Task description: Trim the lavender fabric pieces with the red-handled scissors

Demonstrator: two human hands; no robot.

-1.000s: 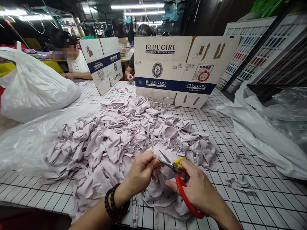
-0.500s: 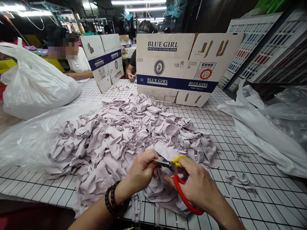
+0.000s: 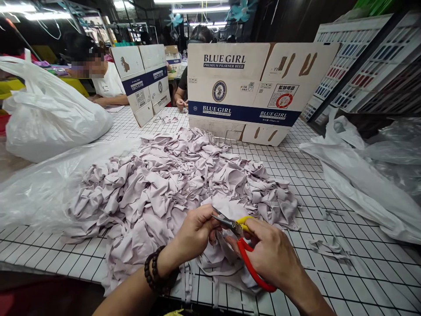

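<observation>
My right hand (image 3: 271,252) grips a pair of scissors (image 3: 251,259) with one red and one yellow handle loop. The blades point left, close against the fingertips of my left hand (image 3: 197,228). Those fingers are pinched together on a piece of pale lilac fabric, mostly hidden by the hand. Dark beads circle my left wrist. Beneath and beyond both hands spreads a large heap of crumpled lilac fabric pieces (image 3: 158,188), with thin strips hanging toward the table's near edge.
Folded beer cartons (image 3: 230,92) stand upright behind the heap. White plastic bags lie left (image 3: 59,118) and right (image 3: 355,175). Fabric scraps (image 3: 330,248) rest on the grid-patterned table (image 3: 296,281) at right. A person in a white top (image 3: 110,83) sits beyond, another behind the carton.
The scissor blades have drawn closer together at my left fingertips. Both hands stay in nearly the same place, and the view has shifted slightly.
</observation>
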